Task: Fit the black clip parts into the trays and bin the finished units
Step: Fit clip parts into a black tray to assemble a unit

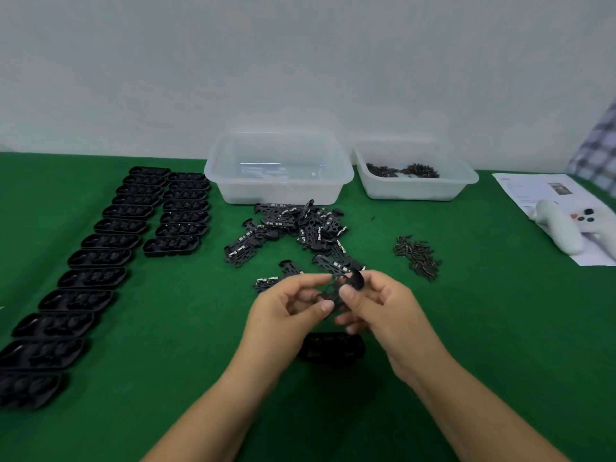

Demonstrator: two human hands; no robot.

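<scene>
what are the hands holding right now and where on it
Both hands hold one flat black perforated plastic clip part above the green table: the left hand pinches its left end, the right hand its right end.

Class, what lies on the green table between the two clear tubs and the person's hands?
In the head view, a loose pile of black clip parts.

Even soft overhead light, faint shadows, slight blur, wide-angle edge distortion.

Assembly workbench: green cloth table [466, 328], rows of black trays [100, 258], parts bins [416, 188].
</scene>
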